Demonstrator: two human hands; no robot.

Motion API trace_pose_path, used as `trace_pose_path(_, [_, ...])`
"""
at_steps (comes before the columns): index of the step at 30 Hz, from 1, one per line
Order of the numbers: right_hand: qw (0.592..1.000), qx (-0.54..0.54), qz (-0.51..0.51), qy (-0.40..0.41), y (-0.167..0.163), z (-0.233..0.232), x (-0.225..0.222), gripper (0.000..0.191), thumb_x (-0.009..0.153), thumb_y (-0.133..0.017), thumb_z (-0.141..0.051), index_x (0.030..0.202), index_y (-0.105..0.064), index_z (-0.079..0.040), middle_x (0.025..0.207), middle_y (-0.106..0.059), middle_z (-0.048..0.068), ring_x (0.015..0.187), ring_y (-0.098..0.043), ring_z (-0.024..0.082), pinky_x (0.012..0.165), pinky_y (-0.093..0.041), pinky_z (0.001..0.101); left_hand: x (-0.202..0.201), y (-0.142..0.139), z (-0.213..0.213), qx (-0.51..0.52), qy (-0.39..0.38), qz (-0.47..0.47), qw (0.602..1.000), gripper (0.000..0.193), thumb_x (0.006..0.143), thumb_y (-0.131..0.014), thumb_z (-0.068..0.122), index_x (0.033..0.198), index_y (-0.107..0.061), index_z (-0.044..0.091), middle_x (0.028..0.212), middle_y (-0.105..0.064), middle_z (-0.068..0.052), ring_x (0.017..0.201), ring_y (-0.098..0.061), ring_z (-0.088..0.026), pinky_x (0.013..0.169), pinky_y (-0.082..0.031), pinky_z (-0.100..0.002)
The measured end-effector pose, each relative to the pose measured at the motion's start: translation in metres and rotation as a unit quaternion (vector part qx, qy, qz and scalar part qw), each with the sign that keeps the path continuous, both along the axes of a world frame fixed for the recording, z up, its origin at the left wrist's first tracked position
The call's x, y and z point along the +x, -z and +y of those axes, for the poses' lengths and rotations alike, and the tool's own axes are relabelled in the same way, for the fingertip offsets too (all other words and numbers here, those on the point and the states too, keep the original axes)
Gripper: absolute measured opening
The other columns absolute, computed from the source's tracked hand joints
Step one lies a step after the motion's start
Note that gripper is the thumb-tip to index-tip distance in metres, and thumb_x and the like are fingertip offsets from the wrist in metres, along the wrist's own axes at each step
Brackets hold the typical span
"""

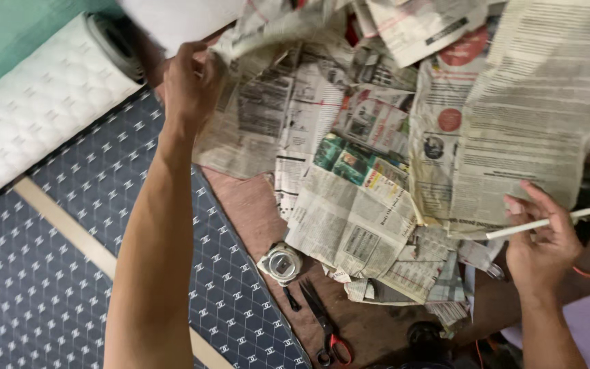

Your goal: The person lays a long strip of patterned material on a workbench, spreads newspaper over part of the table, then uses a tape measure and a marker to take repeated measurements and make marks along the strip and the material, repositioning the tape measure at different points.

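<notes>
Scissors (322, 321) and a tape measure (281, 263) lie low at centre on the counter (240, 205); lower right, the right hand (541, 246) pinches a white stick (544, 223); farther up, the left hand (189, 85) grips the newspaper sheets (363, 137) spread across the upper frame.

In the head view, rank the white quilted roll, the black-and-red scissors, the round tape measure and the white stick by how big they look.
1. White quilted fabric roll, by far the largest.
2. White thin stick in the right hand and black-bladed, red-handled scissors: similar length, so unranked.
3. Round grey tape measure, smallest.
</notes>
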State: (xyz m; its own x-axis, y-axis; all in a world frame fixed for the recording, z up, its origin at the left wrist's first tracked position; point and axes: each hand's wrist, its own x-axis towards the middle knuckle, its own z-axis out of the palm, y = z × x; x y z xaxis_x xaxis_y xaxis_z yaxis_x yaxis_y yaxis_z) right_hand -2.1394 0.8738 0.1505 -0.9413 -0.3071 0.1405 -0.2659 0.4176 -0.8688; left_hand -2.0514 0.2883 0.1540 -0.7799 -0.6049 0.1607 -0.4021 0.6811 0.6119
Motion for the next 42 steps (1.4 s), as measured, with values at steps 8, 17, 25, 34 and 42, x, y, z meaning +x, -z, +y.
trace_pose_path(8, [0.999,-0.034,-0.01,-0.025,0.002,-0.008,0.012,0.024,0.111,-0.063,0.006,0.135,-0.058,0.009,0.136,-0.066,0.017,0.113,-0.07,0.02,0.092,-0.06,0.0279,0.025,0.015,-0.015,0.061,0.018,-0.022,0.998,0.059,0.107,-0.067,0.042,0.138,-0.053,-0.006,0.113,-0.07,-0.025,0.095,-0.075,-0.031,0.074,-0.063,-0.041])
trace_pose_path(17, [0.999,-0.03,-0.028,-0.023,-0.009,-0.018,0.034,0.02,0.112,-0.064,0.007,0.132,-0.06,0.007,0.132,-0.068,0.016,0.11,-0.07,0.02,0.091,-0.059,0.0272,0.045,0.06,0.046,-0.208,-0.101,0.075,0.97,0.018,0.101,-0.07,0.018,0.114,-0.068,0.006,0.099,-0.07,-0.014,0.087,-0.071,-0.03,0.075,-0.059,-0.042])
trace_pose_path(25, [0.994,-0.067,-0.045,-0.072,-0.013,-0.03,0.048,0.028,0.108,-0.063,0.006,0.136,-0.06,0.004,0.13,-0.068,0.018,0.113,-0.071,0.022,0.098,-0.061,0.0333,0.049,0.074,0.204,-0.019,-0.117,0.03,0.992,0.014,0.089,-0.075,0.021,0.094,-0.074,0.008,0.103,-0.072,-0.016,0.084,-0.068,-0.027,0.073,-0.058,-0.039])
trace_pose_path(34, [0.993,-0.073,-0.049,-0.081,-0.014,-0.024,0.063,0.022,0.111,-0.061,0.007,0.132,-0.058,0.007,0.13,-0.068,0.019,0.11,-0.07,0.022,0.098,-0.06,0.0324,0.07,0.017,0.296,-0.011,-0.073,0.084,0.994,0.033,0.092,-0.064,-0.005,0.123,-0.069,0.007,0.116,-0.074,-0.014,0.102,-0.07,-0.027,0.091,-0.055,-0.042])
trace_pose_path(42, [0.993,-0.074,-0.045,-0.075,-0.016,-0.012,0.068,0.028,0.109,-0.061,0.007,0.136,-0.058,0.005,0.133,-0.068,0.02,0.111,-0.071,0.023,0.093,-0.059,0.0302,0.081,0.037,0.322,-0.073,-0.077,0.042,0.993,0.05,0.086,-0.061,-0.014,0.134,-0.065,0.0,0.132,-0.065,-0.021,0.114,-0.065,-0.034,0.096,-0.057,-0.042])
